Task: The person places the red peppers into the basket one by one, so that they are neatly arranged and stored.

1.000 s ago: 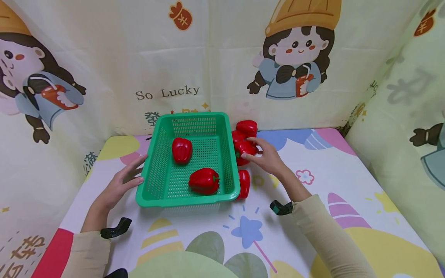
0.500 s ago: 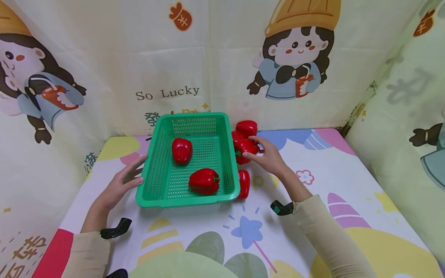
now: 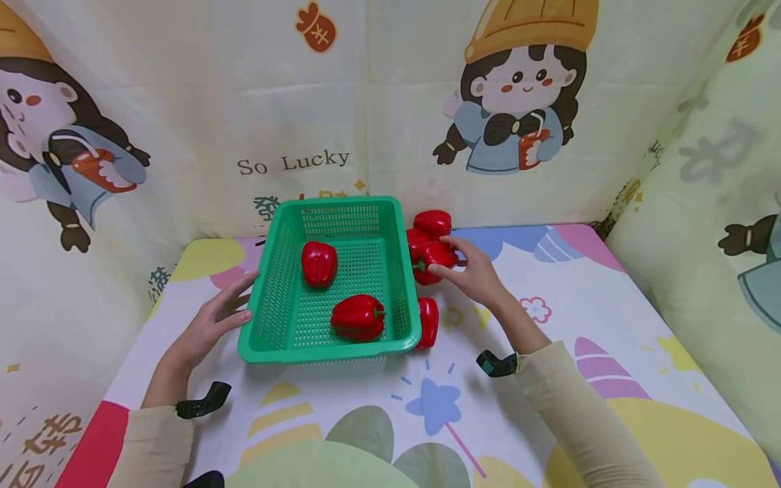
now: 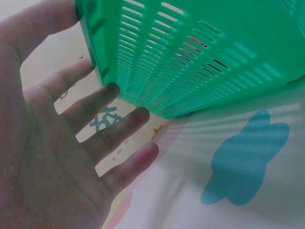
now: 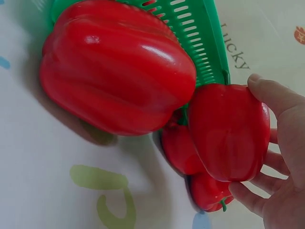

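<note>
In the head view a green plastic basket (image 3: 399,344) holds two red bell peppers, one further back (image 3: 319,264) and one near the front (image 3: 358,318). My left hand (image 3: 210,325) rests against the basket's left side, its fingers spread and fairly straight. On the right of the basket, my right hand (image 3: 478,272) grips another red bell pepper (image 3: 434,262) between thumb and fingers. The right wrist view shows this held pepper (image 5: 229,133) above two other peppers, its green stem towards the basket.
Outside the basket's right wall lie more red bell peppers: one at the back (image 3: 433,221), one partly hidden beside it (image 3: 417,237), and one nearer the front (image 3: 429,323). A patterned cloth (image 3: 427,468) covers the table. Printed curtains (image 3: 396,102) hang behind and at the sides.
My right hand and the bell pepper in it have shifted slightly back and to the right. The left hand and the basket stay where they were.
</note>
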Demonstrator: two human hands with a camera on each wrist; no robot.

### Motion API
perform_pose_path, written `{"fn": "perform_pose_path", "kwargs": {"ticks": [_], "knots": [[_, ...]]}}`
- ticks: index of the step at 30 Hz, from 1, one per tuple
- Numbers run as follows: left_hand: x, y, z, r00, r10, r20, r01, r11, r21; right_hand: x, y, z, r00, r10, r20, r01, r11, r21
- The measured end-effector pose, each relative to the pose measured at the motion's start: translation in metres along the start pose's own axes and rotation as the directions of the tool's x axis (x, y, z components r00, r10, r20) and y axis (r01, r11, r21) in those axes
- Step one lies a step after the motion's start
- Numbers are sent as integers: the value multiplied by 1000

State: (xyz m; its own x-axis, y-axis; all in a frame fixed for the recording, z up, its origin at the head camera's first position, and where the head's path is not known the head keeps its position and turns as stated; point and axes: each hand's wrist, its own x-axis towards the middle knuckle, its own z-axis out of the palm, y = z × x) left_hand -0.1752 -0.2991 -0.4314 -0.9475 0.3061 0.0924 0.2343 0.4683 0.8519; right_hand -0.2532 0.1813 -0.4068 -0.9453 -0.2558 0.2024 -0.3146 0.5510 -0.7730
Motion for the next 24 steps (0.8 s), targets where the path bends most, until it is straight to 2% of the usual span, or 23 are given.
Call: {"fn": "perform_pose_path", "kwargs": {"ticks": [11,24], "knots": [[1,-2,-1,1000,11,7,-11,1000,8,1,-1,0,1000,-6,-13,6,1000,14],[1,-3,0,1000,-2,2,2,999,-37,2,-1,0,1000,1,-15,-1,1000,21]]}}
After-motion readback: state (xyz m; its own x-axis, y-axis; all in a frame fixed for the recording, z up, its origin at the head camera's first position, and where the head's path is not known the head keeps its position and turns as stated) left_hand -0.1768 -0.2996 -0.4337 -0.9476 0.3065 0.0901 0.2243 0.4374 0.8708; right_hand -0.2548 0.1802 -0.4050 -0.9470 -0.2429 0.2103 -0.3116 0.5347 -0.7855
